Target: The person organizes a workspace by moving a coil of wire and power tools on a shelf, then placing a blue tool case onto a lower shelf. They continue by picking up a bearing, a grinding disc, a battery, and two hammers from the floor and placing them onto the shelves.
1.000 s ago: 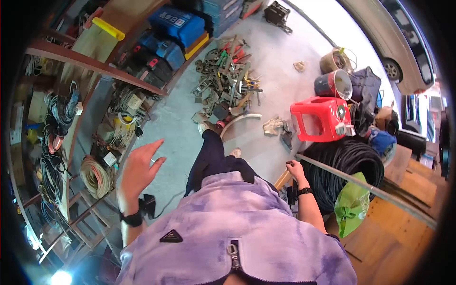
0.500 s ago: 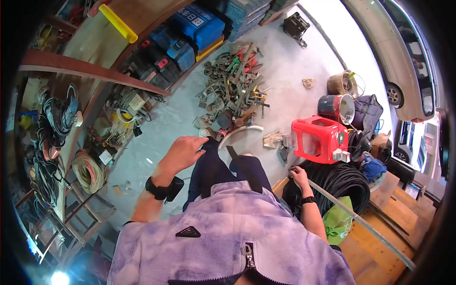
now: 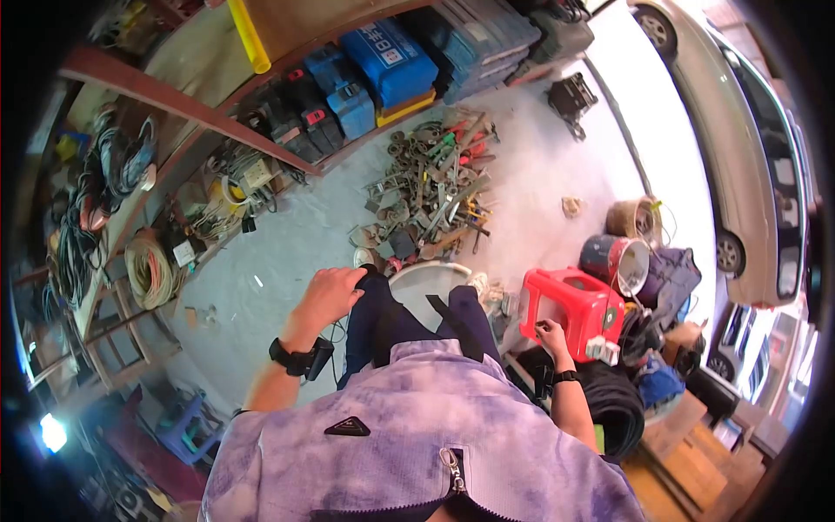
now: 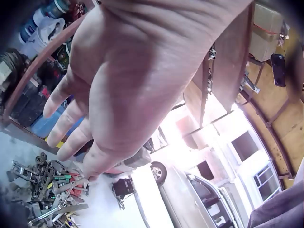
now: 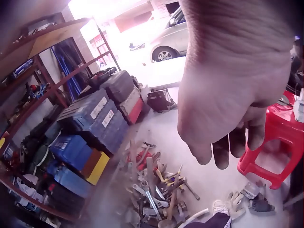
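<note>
My left hand (image 3: pixel 329 300) hangs over the left thigh in the head view, holding nothing. In the left wrist view its fingers (image 4: pixel 71 123) extend loosely. My right hand (image 3: pixel 552 337) also holds nothing; in the head view it overlaps the edge of a red plastic stool (image 3: pixel 591 291). The right wrist view shows its fingers (image 5: pixel 221 151) hanging relaxed. On the floor ahead lies a pile of metal hand tools (image 3: pixel 430 178), with wrenches (image 5: pixel 151 198) among them. A pale curved strip (image 3: pixel 428 270) lies just before the feet.
Shelving at left bears cable coils (image 3: pixel 150 270) and blue tool cases (image 3: pixel 387 61). Beside the stool stand a paint bucket (image 3: pixel 613 261), a dark bag (image 3: pixel 674 283) and a black hose coil (image 3: pixel 613 400). A black box-like device (image 3: pixel 571 100) sits farther off; a car (image 3: pixel 757 148) is parked beyond.
The view has swung around. My left hand has come in from the left to over the thigh. The right hand now overlaps the stool, and the green bag and long bar have left view.
</note>
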`<move>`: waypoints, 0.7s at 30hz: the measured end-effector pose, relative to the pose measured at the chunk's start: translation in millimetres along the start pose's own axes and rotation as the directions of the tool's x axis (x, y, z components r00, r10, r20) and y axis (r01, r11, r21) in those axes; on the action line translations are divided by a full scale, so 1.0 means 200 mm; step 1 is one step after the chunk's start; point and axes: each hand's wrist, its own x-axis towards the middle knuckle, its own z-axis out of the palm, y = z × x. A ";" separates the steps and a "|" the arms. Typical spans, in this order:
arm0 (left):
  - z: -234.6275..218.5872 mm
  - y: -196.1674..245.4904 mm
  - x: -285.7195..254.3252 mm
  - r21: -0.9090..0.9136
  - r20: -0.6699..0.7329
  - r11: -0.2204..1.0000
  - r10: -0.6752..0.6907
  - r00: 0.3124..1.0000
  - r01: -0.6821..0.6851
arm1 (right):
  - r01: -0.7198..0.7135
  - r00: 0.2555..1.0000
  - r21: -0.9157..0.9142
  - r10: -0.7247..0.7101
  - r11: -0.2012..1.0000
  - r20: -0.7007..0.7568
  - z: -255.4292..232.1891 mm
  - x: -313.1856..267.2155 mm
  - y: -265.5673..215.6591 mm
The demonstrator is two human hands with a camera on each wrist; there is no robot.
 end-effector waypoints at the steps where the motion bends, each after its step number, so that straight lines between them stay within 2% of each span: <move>1: 0.03 0.05 -0.02 0.010 -0.022 1.000 -0.028 0.999 0.028 | 0.031 0.999 0.018 -0.031 0.999 0.029 -0.02 0.10 0.11; 2: 0.07 0.11 -0.04 0.003 -0.061 0.999 -0.053 0.997 0.053 | 0.066 0.997 0.014 -0.066 0.998 0.047 -0.08 0.18 0.11; 4: 0.14 0.30 -0.09 -0.015 -0.106 0.992 -0.124 0.987 0.123 | 0.021 0.992 0.128 -0.037 0.992 0.122 -0.19 0.31 0.14; 5: 0.14 0.41 -0.12 -0.046 -0.063 0.970 -0.241 0.969 0.238 | 0.008 0.986 0.164 -0.035 0.986 0.164 -0.25 0.37 0.16; 6: 0.16 0.52 -0.15 -0.072 -0.013 0.935 -0.348 0.937 0.347 | 0.072 0.979 0.126 -0.094 0.989 0.179 -0.32 0.41 0.18; 7: 0.24 0.57 -0.19 -0.092 -0.044 0.924 -0.376 0.926 0.371 | 0.125 0.973 0.111 -0.144 0.986 0.179 -0.37 0.47 0.24; 8: 0.27 0.64 -0.21 -0.094 -0.048 0.917 -0.393 0.918 0.387 | 0.176 0.966 0.099 -0.191 0.979 0.173 -0.43 0.49 0.24; 9: 0.29 0.72 -0.23 -0.125 -0.042 0.904 -0.416 0.908 0.408 | 0.205 0.967 -0.052 -0.194 0.977 0.163 -0.52 0.50 0.23; 11: 0.36 0.81 -0.26 -0.169 -0.049 0.882 -0.452 0.891 0.439 | 0.223 0.963 -0.028 -0.216 0.974 0.164 -0.60 0.59 0.35; 12: 0.41 0.82 -0.27 -0.152 -0.132 0.901 -0.426 0.895 0.406 | 0.238 0.962 -0.042 -0.229 0.970 0.151 -0.63 0.63 0.40; 13: 0.42 0.85 -0.28 -0.131 -0.213 0.917 -0.397 0.893 0.376 | 0.217 0.963 -0.069 -0.202 0.974 0.179 -0.67 0.63 0.40; 15: 0.44 0.88 -0.28 -0.154 -0.239 0.901 -0.432 0.869 0.406 | 0.194 0.959 -0.061 -0.176 0.979 0.222 -0.72 0.63 0.38; 19: 0.44 0.92 -0.30 -0.239 -0.252 0.860 -0.504 0.826 0.451 | 0.248 0.922 -0.199 -0.168 0.948 0.350 -0.68 0.70 0.36; 20: 0.44 0.91 -0.30 -0.257 -0.253 0.851 -0.517 0.818 0.458 | 0.438 0.867 -0.330 -0.295 0.836 0.401 -0.65 0.73 0.34; 21: 0.44 0.89 -0.29 -0.337 -0.200 0.811 -0.557 0.806 0.478 | 0.598 0.789 -0.438 -0.396 0.671 0.469 -0.64 0.76 0.33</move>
